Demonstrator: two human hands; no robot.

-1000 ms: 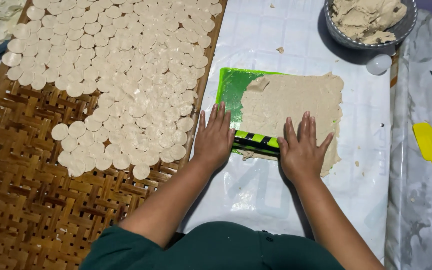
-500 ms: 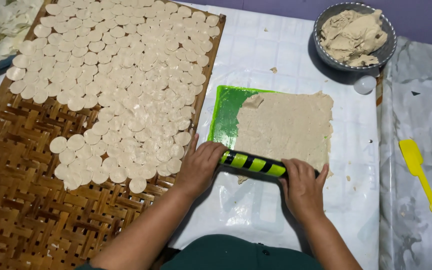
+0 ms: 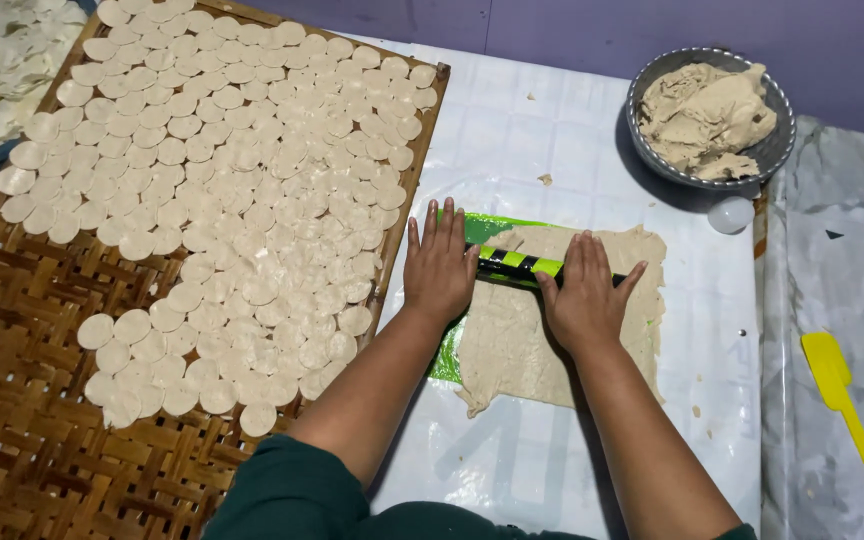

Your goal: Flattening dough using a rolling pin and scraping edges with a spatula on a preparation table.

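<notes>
**Rolling dough flat**

Pressing left hand (image 3: pixel 439 265) and right hand (image 3: pixel 584 296), palms flat and fingers spread, on roller (image 3: pixel 517 266) for even pressure. Lying across dough (image 3: pixel 522 345) on green sheet (image 3: pixel 447 355). Keeping tray (image 3: pixel 12 440) of discs (image 3: pixel 252 190) beside, bowl (image 3: pixel 652 165) beyond.

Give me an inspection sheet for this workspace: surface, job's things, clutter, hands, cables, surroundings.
Surface: white plastic sheet covers the table; a few dough crumbs lie on it.
Job's things: flattened dough sheet on a green mat; green-and-black striped roller lies across the dough's far part.
Clutter: yellow spatula at the right; small white ball beside the grey bowl of lump dough.
Hands: left hand and right hand press flat on the roller, fingers spread.
Cables: nothing seen.
Surroundings: woven bamboo tray at the left, holding many round dough discs; more pale pieces at the top left corner; purple wall behind.
</notes>
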